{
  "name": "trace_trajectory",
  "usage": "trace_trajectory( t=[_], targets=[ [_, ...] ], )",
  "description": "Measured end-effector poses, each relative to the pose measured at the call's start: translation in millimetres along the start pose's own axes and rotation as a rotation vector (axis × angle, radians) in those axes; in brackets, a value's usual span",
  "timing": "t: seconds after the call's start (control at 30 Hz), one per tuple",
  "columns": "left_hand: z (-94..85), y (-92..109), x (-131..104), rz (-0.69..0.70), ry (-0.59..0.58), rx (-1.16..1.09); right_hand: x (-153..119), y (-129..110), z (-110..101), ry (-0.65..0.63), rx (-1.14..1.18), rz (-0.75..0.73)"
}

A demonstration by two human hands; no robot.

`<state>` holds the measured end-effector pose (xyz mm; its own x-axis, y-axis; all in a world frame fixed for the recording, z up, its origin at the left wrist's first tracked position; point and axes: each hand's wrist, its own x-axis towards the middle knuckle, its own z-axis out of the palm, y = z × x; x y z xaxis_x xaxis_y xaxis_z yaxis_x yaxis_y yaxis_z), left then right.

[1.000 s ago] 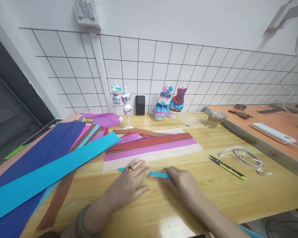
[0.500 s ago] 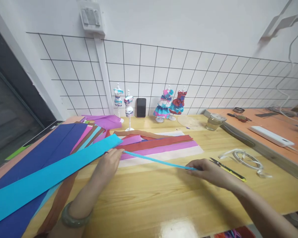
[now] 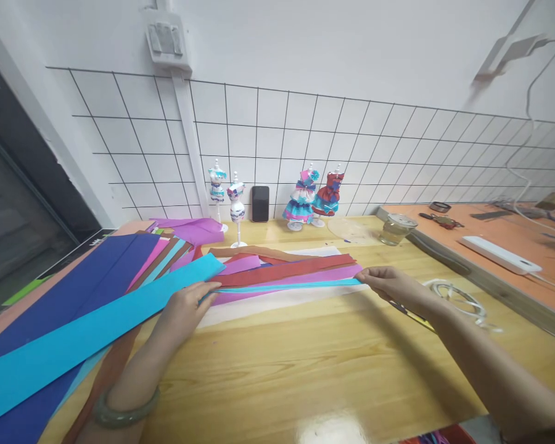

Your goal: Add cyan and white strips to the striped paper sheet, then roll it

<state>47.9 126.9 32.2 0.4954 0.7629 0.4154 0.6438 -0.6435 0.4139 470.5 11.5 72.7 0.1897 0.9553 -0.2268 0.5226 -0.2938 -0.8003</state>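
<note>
A thin cyan paper strip (image 3: 287,286) is stretched flat between my two hands, lying over the pink and white sheets. My left hand (image 3: 185,304) pinches its left end beside the wide cyan paper band (image 3: 87,333). My right hand (image 3: 388,285) pinches its right end near the edge of the pink sheet (image 3: 305,277). A green bangle (image 3: 124,410) circles my left wrist. Red, brown, pink and white paper strips (image 3: 282,268) lie in a stack just beyond the thin strip.
Dark blue and other coloured sheets (image 3: 74,283) fan out on the left. Small dress mannequins (image 3: 312,197), a black phone (image 3: 260,203) and a glass (image 3: 395,228) stand at the back. White ribbon (image 3: 457,296) lies right, with scissors partly hidden under my right arm. An orange table (image 3: 504,234) adjoins.
The thin cyan strip went from being pressed near the front edge under both hands to being pulled out long and laid further back, over the pink sheet. My hands moved apart.
</note>
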Motion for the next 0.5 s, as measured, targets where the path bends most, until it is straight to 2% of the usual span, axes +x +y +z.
trace_trajectory(
  t=[0.07,0.27,0.5],
  targets=[
    [2.8,-10.4,0.2,0.038,-0.029,0.083,12.8,7.9,-4.1,0.06,-0.116,-0.022],
    [12.2,-30.6,1.6,0.066,-0.044,0.263,46.5,30.2,-4.8,0.283,-0.433,-0.25],
    [22.4,-40.8,0.9,0.049,-0.042,0.358,67.2,47.5,6.7,0.412,-0.6,-0.274]
  ],
)
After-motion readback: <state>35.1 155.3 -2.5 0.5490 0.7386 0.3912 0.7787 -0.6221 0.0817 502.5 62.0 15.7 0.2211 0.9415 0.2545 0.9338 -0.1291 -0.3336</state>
